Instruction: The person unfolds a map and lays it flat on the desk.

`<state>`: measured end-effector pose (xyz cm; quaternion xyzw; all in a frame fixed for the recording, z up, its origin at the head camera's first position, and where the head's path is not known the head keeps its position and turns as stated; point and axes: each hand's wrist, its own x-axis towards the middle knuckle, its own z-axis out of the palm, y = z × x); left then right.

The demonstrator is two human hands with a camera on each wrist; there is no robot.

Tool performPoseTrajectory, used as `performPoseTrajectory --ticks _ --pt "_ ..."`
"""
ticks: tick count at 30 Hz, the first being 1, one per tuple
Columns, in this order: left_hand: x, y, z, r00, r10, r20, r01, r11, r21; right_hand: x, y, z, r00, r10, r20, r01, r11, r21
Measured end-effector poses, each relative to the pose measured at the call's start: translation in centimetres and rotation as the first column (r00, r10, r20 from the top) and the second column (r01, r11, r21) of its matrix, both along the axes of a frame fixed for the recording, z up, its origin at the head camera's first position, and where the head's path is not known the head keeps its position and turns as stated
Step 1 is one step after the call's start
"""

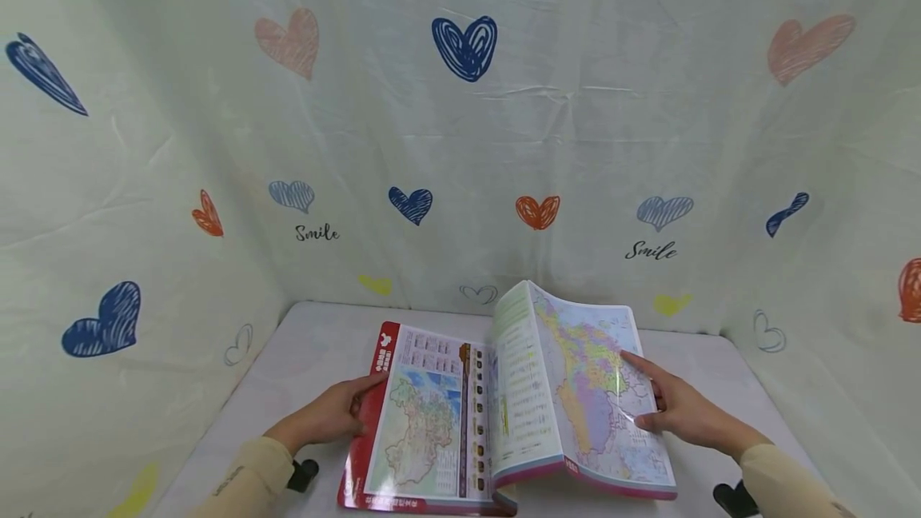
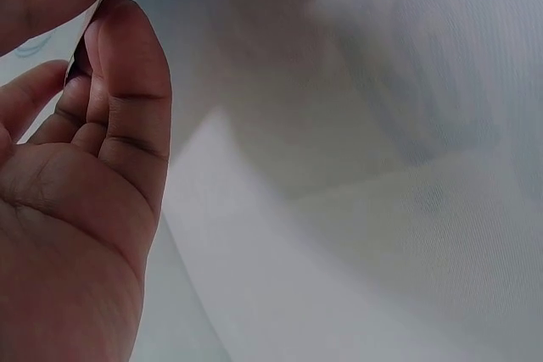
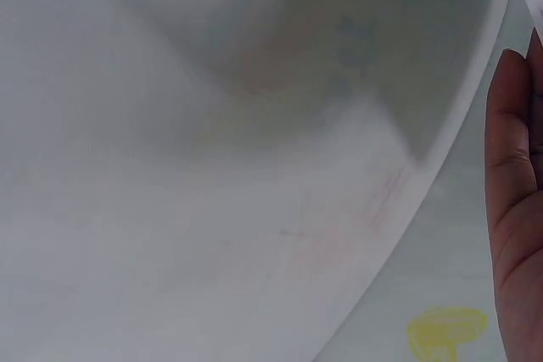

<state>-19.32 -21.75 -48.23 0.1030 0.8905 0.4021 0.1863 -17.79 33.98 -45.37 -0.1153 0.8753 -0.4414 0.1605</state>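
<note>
An open map atlas (image 1: 424, 430) lies toward the front of the table, with a red-bordered map page on its left side. Its right part, a raised section of pages (image 1: 600, 398) with a colourful map, bends up along the middle. My left hand (image 1: 324, 414) pinches the red left edge, fingers curled under it, as the left wrist view also shows. At the outer edge of the raised section, my right hand (image 1: 683, 410) holds the pages, with fingers partly hidden beneath. In the right wrist view only part of that hand (image 3: 513, 175) shows, beside a page edge.
The white table (image 1: 302, 366) reaches back to a pale curtain (image 1: 403, 126) printed with hearts and the word Smile. Curtain walls also enclose the left and right sides. Dark wrist straps (image 1: 304, 476) show below the sleeves.
</note>
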Motion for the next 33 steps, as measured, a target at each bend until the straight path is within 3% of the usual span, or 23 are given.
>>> performPoseTrajectory --ticks 17,26,33 --pt "0.0 -1.0 0.1 1.000 0.028 -0.004 -0.028 1.000 -0.006 0.6 2.1 0.1 0.996 -0.081 0.022 0.080 0.995 0.062" --pt "-0.1 -1.8 0.0 0.999 0.043 0.002 -0.043 0.999 -0.024 0.9 3.6 0.1 0.999 -0.044 -0.002 0.044 0.996 0.074" --pt "-0.1 -2.3 0.2 0.999 0.053 0.000 -0.053 0.998 -0.027 1.0 4.3 0.3 0.997 -0.071 -0.004 0.071 0.991 0.116"
